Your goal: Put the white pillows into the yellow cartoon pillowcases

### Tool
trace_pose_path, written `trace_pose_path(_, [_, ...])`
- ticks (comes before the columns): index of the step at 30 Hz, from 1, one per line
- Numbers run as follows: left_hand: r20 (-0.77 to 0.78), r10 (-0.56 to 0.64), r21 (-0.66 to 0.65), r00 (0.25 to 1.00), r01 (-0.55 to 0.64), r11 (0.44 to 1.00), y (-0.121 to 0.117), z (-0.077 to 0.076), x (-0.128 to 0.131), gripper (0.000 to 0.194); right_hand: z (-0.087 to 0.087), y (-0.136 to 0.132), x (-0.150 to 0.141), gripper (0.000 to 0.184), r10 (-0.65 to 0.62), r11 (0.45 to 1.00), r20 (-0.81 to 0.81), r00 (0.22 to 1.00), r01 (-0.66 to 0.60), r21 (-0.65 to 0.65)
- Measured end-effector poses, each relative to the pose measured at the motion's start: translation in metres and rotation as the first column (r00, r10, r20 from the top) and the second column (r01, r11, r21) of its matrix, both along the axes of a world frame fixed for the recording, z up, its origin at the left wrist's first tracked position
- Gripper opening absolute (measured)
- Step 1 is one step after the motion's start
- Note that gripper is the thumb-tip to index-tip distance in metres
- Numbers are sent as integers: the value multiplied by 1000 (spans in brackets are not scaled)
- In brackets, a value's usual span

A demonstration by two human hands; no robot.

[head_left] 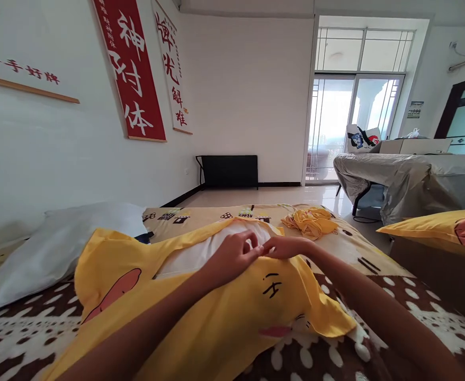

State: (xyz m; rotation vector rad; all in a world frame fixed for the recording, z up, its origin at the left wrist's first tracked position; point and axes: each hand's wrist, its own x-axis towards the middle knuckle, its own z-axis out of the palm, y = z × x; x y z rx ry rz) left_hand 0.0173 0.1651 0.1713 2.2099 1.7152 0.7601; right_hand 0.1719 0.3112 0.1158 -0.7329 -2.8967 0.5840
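A yellow pillowcase (216, 317) with printed cartoon features lies across the bed in front of me. Through its long open side shows a white pillow (193, 255) inside. My left hand (243, 251) is closed at the near edge of the opening, thumb and fingers pinching the cloth. Right beside it, my right hand (283, 247) is also closed on that edge, its fingertips meeting those of the left. Whether a zip lies between the fingertips is too small to make out. The pillowcase's right corner hangs loosely folded.
A white pillow without a cover (65, 238) lies at the left by the wall. Crumpled yellow cloth (312, 221) rests on the patterned bedding (359, 248). Another yellow pillow (427, 225) sits at the right. Behind stands a plastic-covered table (379, 164).
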Motion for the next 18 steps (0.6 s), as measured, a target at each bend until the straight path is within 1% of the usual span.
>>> trace_pose_path(1, [-14,36,-28,999,-36,999,1,3,-17,27,-1,7,12,44,-38,998,20,999,36,57])
trace_pose_path(2, [-62,41,-82,997,-46,996,0,5,-36,32,-3,14,24,52,-86,991,26,996,83,103])
trace_pose_path(3, [-138,21,-154,990,-43,987,0,4,-56,37,-8,19,35,57,-136,980,27,990,130,152])
trace_pose_path(4, [-221,-10,-209,975,-38,977,-2,3,-76,40,-13,22,43,59,-181,964,24,983,172,203])
trace_pose_path(5, [-315,-8,-221,949,-65,973,-3,1,-94,42,-16,25,49,59,-215,946,18,977,203,253])
trace_pose_path(6, [-387,23,-220,922,-116,969,-4,0,-111,44,-17,25,51,56,-233,928,9,972,219,300])
trace_pose_path(7, [-430,75,-203,900,-177,963,-6,1,-125,46,-14,25,52,54,-239,913,-1,971,225,341])
trace_pose_path(8, [-460,134,-170,877,-236,957,-8,6,-137,48,-5,24,50,53,-238,899,-16,971,226,374])
trace_pose_path(9, [-469,204,-127,859,-294,947,-11,13,-145,49,9,22,48,53,-229,883,-39,973,224,413])
trace_pose_path(11, [-436,374,11,818,-411,912,-19,36,-154,48,49,16,43,56,-204,822,-136,969,245,514])
trace_pose_path(12, [-401,470,104,787,-470,876,-23,50,-154,47,70,12,41,58,-173,750,-224,959,276,602])
trace_pose_path(13, [-360,565,205,743,-528,824,-27,63,-153,44,88,8,40,59,-147,655,-346,927,354,668])
trace_pose_path(14, [-314,644,305,698,-568,765,-30,75,-150,42,102,3,38,60,-136,572,-465,875,452,684])
trace_pose_path(15, [-270,697,394,664,-584,709,-32,85,-148,40,109,-1,37,61,-130,533,-518,846,500,682])
trace_pose_path(16, [-247,721,467,647,-573,674,-31,92,-146,39,110,-4,36,62,-140,529,-526,839,512,677])
trace_pose_path(17, [-249,721,524,646,-536,661,-29,96,-144,39,106,-6,36,63,-158,554,-487,859,485,676])
trace_pose_path(18, [-271,703,575,658,-475,666,-25,97,-143,39,99,-7,38,64,-170,596,-415,894,429,679])
